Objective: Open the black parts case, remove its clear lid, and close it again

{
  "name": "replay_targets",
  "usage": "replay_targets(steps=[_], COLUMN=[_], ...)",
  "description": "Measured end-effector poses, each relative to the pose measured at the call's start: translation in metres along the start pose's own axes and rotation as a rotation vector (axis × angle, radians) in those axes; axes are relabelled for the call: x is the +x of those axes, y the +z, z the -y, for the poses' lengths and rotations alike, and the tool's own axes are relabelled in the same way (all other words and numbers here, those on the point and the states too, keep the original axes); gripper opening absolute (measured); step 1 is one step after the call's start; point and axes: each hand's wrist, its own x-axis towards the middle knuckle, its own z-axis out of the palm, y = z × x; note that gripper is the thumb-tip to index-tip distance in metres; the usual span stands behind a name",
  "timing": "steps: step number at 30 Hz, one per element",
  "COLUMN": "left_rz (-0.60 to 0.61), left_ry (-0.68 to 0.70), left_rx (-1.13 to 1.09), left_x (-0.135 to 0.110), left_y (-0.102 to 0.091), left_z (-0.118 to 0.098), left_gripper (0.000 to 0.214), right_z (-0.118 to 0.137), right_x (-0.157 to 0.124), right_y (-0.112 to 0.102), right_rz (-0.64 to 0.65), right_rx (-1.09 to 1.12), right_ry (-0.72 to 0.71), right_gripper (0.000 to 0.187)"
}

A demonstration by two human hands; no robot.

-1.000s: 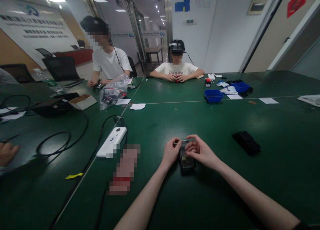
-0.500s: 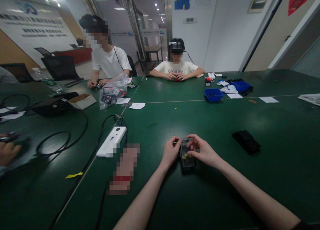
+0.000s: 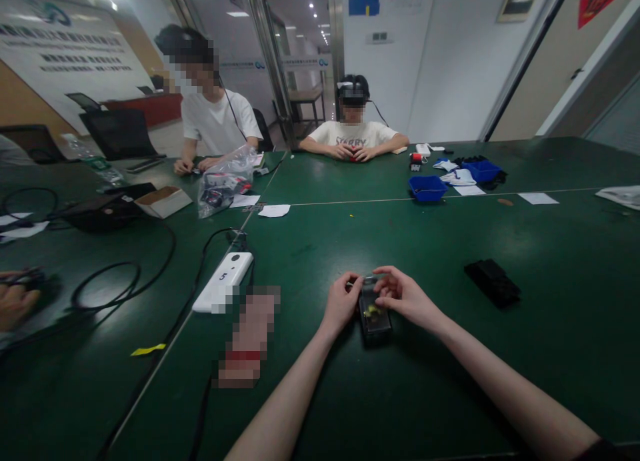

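Observation:
A small dark box (image 3: 375, 321) with a see-through top lies on the green table, with something yellowish visible in its middle. My left hand (image 3: 343, 302) grips the box's upper left edge between thumb and bent fingers. From the upper right, my right hand (image 3: 406, 297) reaches over the box. Its fingers are curled at the top edge, and its thumb rests near the yellowish spot. The fingertips partly hide the upper right of the box.
A folded black item (image 3: 493, 282) lies to the right. On the left are a white power bank marked 5 (image 3: 226, 282), a blurred-out reddish object (image 3: 255, 331) and black cables (image 3: 173, 247). Farther off are a blue tray (image 3: 427, 189), a plastic bag (image 3: 227, 181) and two seated people.
Both hands stay at the box. The right hand has shifted very slightly, showing a little more of the yellowish spot. The view has tilted by a tiny amount.

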Motion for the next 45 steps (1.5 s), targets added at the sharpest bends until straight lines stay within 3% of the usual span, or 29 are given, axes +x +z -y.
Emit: replay_targets(steps=[18, 31, 36, 40, 42, 45], left_rz=[-0.017, 0.058, -0.001, -0.014, -0.023, -0.044], left_ry=[0.005, -0.066, 0.004, -0.022, -0.051, -0.069], left_rx=[-0.021, -0.171, -0.102, -0.137, -0.184, -0.247], left_x=[0.000, 0.000, 0.000, -0.001, -0.002, -0.003], left_y=[0.000, 0.000, 0.000, 0.000, 0.000, 0.000], left_z=[-0.003, 0.008, 0.002, 0.000, -0.001, -0.002], left_gripper=[0.022, 0.033, 0.023, 0.024, 0.026, 0.028], right_z=[0.000, 0.000, -0.004, -0.010, -0.012, -0.014], right_x=[0.001, -0.002, -0.001, 0.003, 0.004, 0.004], right_y=[-0.001, -0.002, -0.002, -0.005, -0.006, -0.004], right_rz=[0.011, -0.061, -0.085, -0.060, -0.007, 0.022], right_rx=[0.035, -0.383, -0.359, -0.247, -0.230, -0.280], right_ry=[0.012, -0.101, -0.085, 0.039, 0.064, -0.008], right_gripper=[0.043, 0.040, 0.043, 0.054, 0.047, 0.037])
